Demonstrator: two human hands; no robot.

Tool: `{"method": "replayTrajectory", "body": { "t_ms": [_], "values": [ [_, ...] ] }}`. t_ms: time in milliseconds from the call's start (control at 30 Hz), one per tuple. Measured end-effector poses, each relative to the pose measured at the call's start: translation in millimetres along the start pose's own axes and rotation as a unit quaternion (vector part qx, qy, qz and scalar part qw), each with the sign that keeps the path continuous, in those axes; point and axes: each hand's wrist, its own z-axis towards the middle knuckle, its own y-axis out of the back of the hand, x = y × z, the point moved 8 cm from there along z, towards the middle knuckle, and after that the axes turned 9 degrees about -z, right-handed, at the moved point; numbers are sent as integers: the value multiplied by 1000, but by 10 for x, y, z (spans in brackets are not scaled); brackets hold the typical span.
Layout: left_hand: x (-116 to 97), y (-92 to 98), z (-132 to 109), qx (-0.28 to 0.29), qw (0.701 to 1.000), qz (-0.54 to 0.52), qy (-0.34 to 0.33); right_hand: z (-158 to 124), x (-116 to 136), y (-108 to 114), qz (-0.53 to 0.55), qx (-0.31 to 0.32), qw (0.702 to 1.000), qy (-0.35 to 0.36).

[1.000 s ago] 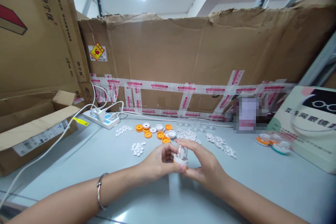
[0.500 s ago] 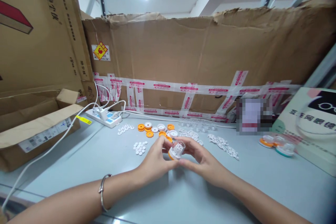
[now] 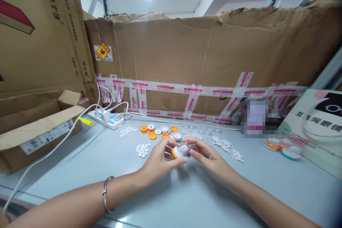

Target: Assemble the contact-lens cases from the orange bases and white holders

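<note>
Container tipped further rightward since earlier frame; held above counter, short of far edge. Orange base gripped by left hand, clear end pinched by right hand. Drop might be caused by loosened fingertips.

On the pale box at the right edge, large dark characters include "网眼镜". Upper left, the long carton bears a red-and-yellow diamond sign with a broken-glass symbol, over a white label reading "LM270", the rest unclear. The red print on the tape, lower centre, is too small to read.
</note>
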Motion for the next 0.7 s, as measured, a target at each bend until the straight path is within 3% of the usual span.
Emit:
{"method": "replayTrajectory", "body": {
  "t_ms": [233,500,700],
  "values": [
    [69,-73,-5,19,999,0,36,-17,-48,-13,-100,-40,994,-15],
    [-10,-158,-39,69,989,-127,26,-131,105,-119,-166,6,986,27],
    [82,-313,-96,159,942,-272,118,-178,185,-125,-148,81,984,60]
  ]
}}
